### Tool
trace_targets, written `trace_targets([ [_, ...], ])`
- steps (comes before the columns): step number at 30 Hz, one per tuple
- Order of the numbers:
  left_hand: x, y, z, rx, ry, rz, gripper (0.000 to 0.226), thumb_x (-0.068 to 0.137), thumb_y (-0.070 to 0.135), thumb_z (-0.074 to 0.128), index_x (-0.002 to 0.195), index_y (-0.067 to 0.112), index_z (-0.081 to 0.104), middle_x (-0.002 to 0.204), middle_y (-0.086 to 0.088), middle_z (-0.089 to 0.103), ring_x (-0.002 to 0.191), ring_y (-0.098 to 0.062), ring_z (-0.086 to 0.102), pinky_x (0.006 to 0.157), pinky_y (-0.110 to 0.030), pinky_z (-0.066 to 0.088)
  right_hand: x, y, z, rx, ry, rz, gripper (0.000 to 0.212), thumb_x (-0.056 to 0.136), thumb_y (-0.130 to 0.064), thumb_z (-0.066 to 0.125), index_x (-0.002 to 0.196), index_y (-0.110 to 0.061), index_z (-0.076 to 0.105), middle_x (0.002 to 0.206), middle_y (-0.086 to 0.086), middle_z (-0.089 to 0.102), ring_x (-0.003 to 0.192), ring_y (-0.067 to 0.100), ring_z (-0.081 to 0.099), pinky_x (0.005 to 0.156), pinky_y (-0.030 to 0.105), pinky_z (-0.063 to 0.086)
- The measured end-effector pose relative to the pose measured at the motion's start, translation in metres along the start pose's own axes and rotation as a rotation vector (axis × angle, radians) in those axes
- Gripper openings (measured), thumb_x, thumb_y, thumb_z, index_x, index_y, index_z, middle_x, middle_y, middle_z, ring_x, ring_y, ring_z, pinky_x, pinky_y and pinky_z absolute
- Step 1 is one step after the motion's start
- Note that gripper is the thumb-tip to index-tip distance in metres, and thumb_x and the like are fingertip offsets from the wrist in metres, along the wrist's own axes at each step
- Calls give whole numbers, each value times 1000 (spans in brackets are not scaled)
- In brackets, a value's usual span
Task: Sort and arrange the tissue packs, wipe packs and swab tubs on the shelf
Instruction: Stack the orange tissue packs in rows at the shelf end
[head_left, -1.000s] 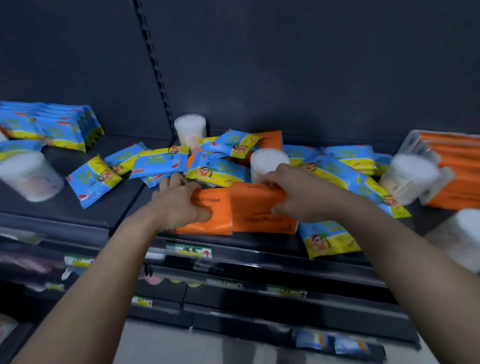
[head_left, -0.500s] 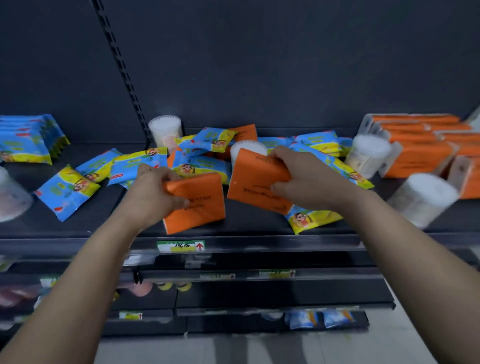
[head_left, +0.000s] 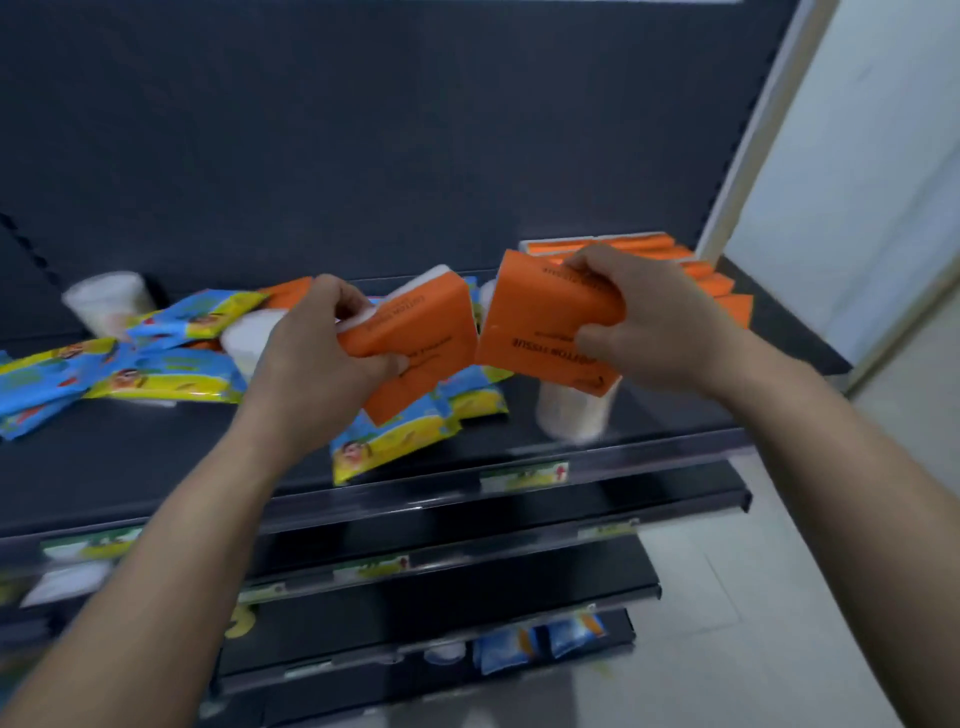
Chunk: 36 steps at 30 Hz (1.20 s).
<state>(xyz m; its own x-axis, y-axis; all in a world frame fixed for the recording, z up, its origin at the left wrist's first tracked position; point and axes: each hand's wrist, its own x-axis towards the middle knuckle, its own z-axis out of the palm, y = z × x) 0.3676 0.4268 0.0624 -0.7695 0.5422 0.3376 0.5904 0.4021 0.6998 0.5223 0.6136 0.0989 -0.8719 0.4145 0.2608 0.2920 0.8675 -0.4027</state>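
The shelf runs across in front of me, dark and still cluttered, with its bare stretch toward the right end. At that right end, against the back, sits the row of orange tissue packs already lined up, and I judge that is where the two in my hands belong. To the left lies a loose heap of blue and yellow wipe packs, some overlapping, with another wipe pack hanging near the front edge below my left hand. A white swab tub stands at the back left, and another tub stands just under the pack in my right hand.

My right hand is closed around one orange tissue pack, thumb underneath and fingers over the top edge, held up off the shelf and tilted. My left hand grips a second tissue pack the same way, its corner nearly meeting the other pack.

To do this well I think I should carry the right pack over first, clear of the tub beneath it so I do not knock it, and stand it square against the end of the orange row with the printed face matching the others. Then the left pack follows, pressed flush beside it. I would keep my grip light, since the soft packs dent easily.
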Motion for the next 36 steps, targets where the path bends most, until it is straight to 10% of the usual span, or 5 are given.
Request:
trace_targets([
  [24,29,114,210,143,-536,293,27,79,21,65,96,18,44,95,2,51,80,-12,50,60,-25,36,-35,192,-80,-112,-100,420,30,75,-11,66,100,-20,51,84,1,56,75,18,54,61,29,44],
  [36,69,79,202,431,-392,185,39,76,20,70,110,17,52,114,-6,52,104,-28,43,88,-42,41,14,207,-45,-136,-369,220,34,76,-4,64,91,-31,49,92,-5,50,86,17,54,61,20,41],
])
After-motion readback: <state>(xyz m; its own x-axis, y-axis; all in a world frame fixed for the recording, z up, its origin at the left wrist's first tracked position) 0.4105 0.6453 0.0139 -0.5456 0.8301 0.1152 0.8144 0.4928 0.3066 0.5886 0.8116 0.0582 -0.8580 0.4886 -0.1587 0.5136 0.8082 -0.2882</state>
